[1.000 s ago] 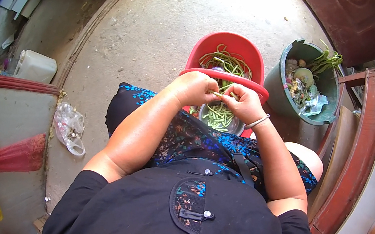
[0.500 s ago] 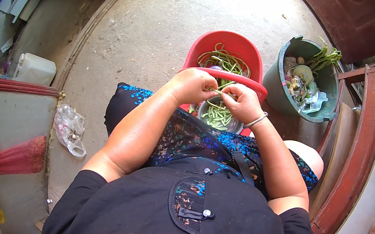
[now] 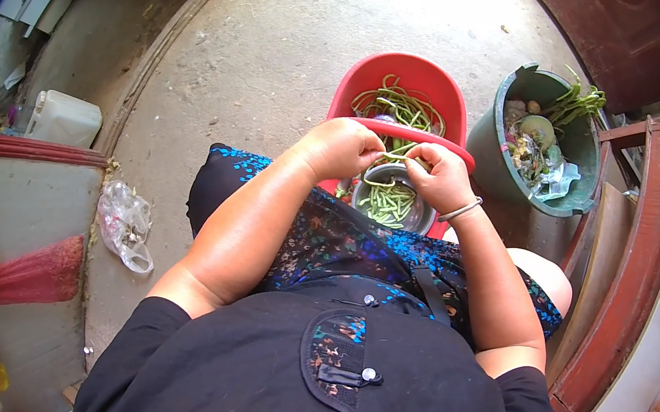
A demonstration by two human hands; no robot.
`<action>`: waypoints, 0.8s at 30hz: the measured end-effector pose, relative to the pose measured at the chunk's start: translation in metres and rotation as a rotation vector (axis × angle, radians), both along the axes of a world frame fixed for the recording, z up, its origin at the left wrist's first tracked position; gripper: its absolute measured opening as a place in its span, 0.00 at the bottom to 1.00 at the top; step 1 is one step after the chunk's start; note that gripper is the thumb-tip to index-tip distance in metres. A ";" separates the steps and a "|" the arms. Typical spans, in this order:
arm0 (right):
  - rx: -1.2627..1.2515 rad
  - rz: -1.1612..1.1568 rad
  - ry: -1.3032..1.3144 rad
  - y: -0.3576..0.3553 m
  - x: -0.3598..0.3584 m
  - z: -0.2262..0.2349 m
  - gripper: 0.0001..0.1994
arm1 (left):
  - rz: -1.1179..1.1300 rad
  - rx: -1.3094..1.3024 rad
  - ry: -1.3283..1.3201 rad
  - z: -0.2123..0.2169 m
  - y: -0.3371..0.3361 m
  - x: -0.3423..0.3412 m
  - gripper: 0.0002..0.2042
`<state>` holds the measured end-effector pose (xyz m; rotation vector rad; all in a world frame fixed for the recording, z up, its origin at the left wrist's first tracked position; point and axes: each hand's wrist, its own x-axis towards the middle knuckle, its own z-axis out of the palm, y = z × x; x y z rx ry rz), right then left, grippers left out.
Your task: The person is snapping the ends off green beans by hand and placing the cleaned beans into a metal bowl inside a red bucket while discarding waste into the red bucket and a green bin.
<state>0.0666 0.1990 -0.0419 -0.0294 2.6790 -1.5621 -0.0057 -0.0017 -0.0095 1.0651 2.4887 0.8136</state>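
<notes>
My left hand (image 3: 338, 149) and my right hand (image 3: 442, 179) meet over a red plastic basket (image 3: 460, 110) with a raised red handle. A thin green bean (image 3: 394, 156) stretches between their fingertips, pinched at each end. Just below the hands, a grey metal bowl (image 3: 422, 220) holds short snapped bean pieces (image 3: 388, 203). Long uncut green beans (image 3: 400, 111) lie coiled in the far part of the basket. The handle partly hides the beans behind it. A light band circles my right wrist.
A green bucket (image 3: 483, 140) with food scraps and plastic stands to the right of the basket. Red wooden furniture (image 3: 634, 286) runs along my right side. On the floor at left lie a clear plastic bag (image 3: 124, 224) and, past a doorway, a white jug (image 3: 62, 120).
My right hand's fingers have loosened and shifted slightly right, widening the gap between the hands. The bean is still between them, and the bowl below shows more.
</notes>
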 end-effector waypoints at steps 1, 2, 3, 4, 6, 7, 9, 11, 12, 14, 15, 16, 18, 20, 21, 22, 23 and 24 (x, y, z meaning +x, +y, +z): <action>0.027 0.007 0.018 0.000 0.000 0.001 0.06 | 0.001 -0.002 0.000 0.000 0.000 0.000 0.07; 0.025 0.008 0.018 -0.001 0.000 0.001 0.06 | -0.005 -0.012 0.020 -0.001 0.001 0.000 0.07; 0.030 0.012 0.016 -0.001 0.000 0.001 0.06 | -0.009 -0.022 0.041 -0.001 0.000 0.001 0.07; 0.034 0.016 0.015 -0.002 0.000 0.002 0.07 | -0.006 -0.023 0.041 -0.002 0.000 0.001 0.07; 0.015 0.024 -0.014 -0.005 0.002 0.006 0.07 | 0.020 -0.013 0.130 -0.005 0.000 0.000 0.07; -0.003 0.029 -0.042 -0.006 0.003 0.007 0.07 | 0.021 -0.013 0.129 -0.005 -0.001 0.000 0.07; -0.099 0.013 -0.104 -0.011 0.004 -0.001 0.07 | 0.040 0.003 0.190 -0.004 -0.001 -0.001 0.06; -0.257 -0.021 -0.178 -0.017 0.006 -0.010 0.08 | 0.051 0.048 0.252 -0.006 -0.001 -0.001 0.06; -0.272 -0.014 -0.179 -0.020 0.007 -0.015 0.08 | 0.061 0.093 0.314 -0.006 0.000 0.000 0.07; -0.460 -0.022 -0.237 -0.028 0.009 -0.027 0.09 | 0.082 0.133 0.320 -0.006 0.003 0.001 0.07; -0.464 -0.026 -0.363 -0.034 0.010 0.000 0.10 | 0.114 0.169 0.326 -0.006 0.002 0.002 0.07; -0.465 -0.022 -0.365 -0.035 0.010 -0.001 0.10 | 0.118 0.166 0.326 -0.005 0.001 0.002 0.07; -0.635 -0.078 -0.466 -0.034 0.009 -0.005 0.10 | 0.174 0.099 0.242 -0.004 0.001 0.002 0.07; -0.684 -0.112 -0.447 -0.031 0.010 -0.006 0.10 | 0.103 0.072 0.205 0.002 0.001 0.001 0.07; -0.768 -0.140 -0.457 -0.028 0.009 -0.008 0.10 | 0.036 0.041 0.167 0.003 0.000 0.001 0.06; -0.852 -0.169 -0.466 -0.026 0.009 -0.009 0.10 | 0.007 0.078 0.126 0.001 0.001 0.004 0.06; -0.839 -0.178 -0.463 -0.024 0.008 -0.010 0.10 | -0.006 0.055 0.084 0.002 0.002 0.004 0.06; -0.838 -0.180 -0.465 -0.023 0.007 -0.011 0.10 | -0.019 0.032 0.042 0.004 0.002 0.003 0.07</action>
